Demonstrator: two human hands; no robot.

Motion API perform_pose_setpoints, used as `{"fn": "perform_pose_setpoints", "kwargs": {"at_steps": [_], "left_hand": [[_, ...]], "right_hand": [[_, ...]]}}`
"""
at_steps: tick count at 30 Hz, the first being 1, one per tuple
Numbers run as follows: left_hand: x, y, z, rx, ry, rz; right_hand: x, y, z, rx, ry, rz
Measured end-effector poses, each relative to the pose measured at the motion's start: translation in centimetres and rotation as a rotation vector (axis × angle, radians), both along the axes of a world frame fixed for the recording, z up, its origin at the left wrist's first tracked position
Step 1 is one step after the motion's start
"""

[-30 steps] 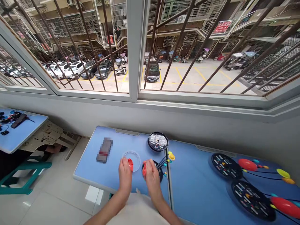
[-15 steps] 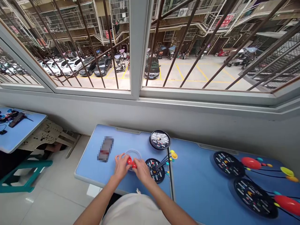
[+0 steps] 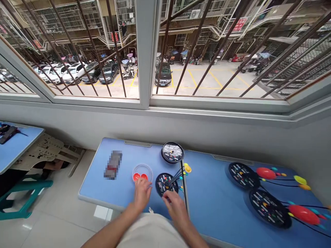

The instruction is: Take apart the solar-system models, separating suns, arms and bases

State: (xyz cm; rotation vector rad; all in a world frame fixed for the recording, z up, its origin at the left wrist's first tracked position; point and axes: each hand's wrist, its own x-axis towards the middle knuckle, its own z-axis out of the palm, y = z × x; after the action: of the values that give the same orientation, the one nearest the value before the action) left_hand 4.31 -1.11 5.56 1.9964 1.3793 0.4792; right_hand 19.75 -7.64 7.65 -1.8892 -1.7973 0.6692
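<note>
Two red half shells (image 3: pixel 136 177) lie side by side in a clear round dish (image 3: pixel 151 168), hollow sides up. My left hand (image 3: pixel 142 193) is at the dish's near edge, fingers loosely bent, with nothing visible in it. At the near rim of a black printed disc (image 3: pixel 161 182), my right hand (image 3: pixel 175 206) has bent fingers slightly apart from the thumb; I see nothing in it. Thin black stems (image 3: pixel 176 177) with yellow and teal tips rise from that disc and lean right.
Behind stands a stack of black discs (image 3: pixel 172 152). A blurred dark object (image 3: pixel 113 165) lies at the left. Two more discs (image 3: pixel 270 208) with red domes (image 3: pixel 303 214) and stems rest at the right. A seam (image 3: pixel 185 193) divides the blue tables; a teal stool (image 3: pixel 26 206) stands left.
Both hands have let go of the red half shells, which now lie in the clear dish. My right hand has moved right and nearer to me; the view has shifted slightly right.
</note>
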Motion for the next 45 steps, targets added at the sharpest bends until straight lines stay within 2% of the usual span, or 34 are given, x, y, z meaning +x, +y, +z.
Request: {"fn": "perform_pose_setpoints", "kwargs": {"at_steps": [2,4,8,11,16,22,26,29,33,37,41,45], "left_hand": [[1.7,-0.5,-0.2,-0.160,-0.065,-0.003],[3.0,-0.6,-0.5,-0.256,-0.080,0.010],[4.7,-0.2,-1.1,-0.309,-0.078,0.009],[5.3,-0.4,-1.3,-0.346,-0.101,-0.007],[6.1,-0.7,-1.4,-0.423,-0.163,-0.042],[6.9,0.2,-1.2,-0.484,-0.276,-0.055],[6.9,0.5,-1.0,-0.546,-0.337,-0.020],[6.9,0.3,-0.9,-0.613,-0.384,0.034],[6.5,-0.1,0.4,-0.725,-0.465,0.125],[5.4,-0.5,3.7,-0.896,-0.697,0.163],[4.2,-0.9,6.6,-1.024,-0.899,0.237],[2.9,-1.3,7.1,-1.050,-0.912,0.289]], "right_hand": [[1.4,-0.4,0.5,0.145,-0.069,-0.077],[2.2,0.1,1.2,0.205,-0.185,-0.129],[2.8,2.2,2.3,0.133,-0.395,-0.151],[3.1,3.1,2.2,0.042,-0.471,-0.126],[3.4,3.3,1.1,-0.038,-0.480,-0.054],[3.3,3.2,0.3,0.036,-0.435,-0.034],[3.5,3.1,0.5,0.075,-0.385,-0.049],[3.6,3.1,1.3,0.101,-0.373,-0.078],[3.3,2.5,2.9,0.150,-0.311,-0.119],[1.9,1.9,4.0,0.178,-0.205,-0.116],[0.2,1.6,4.4,0.173,-0.148,-0.091],[-0.8,1.6,4.1,0.118,-0.058,-0.067]]}}
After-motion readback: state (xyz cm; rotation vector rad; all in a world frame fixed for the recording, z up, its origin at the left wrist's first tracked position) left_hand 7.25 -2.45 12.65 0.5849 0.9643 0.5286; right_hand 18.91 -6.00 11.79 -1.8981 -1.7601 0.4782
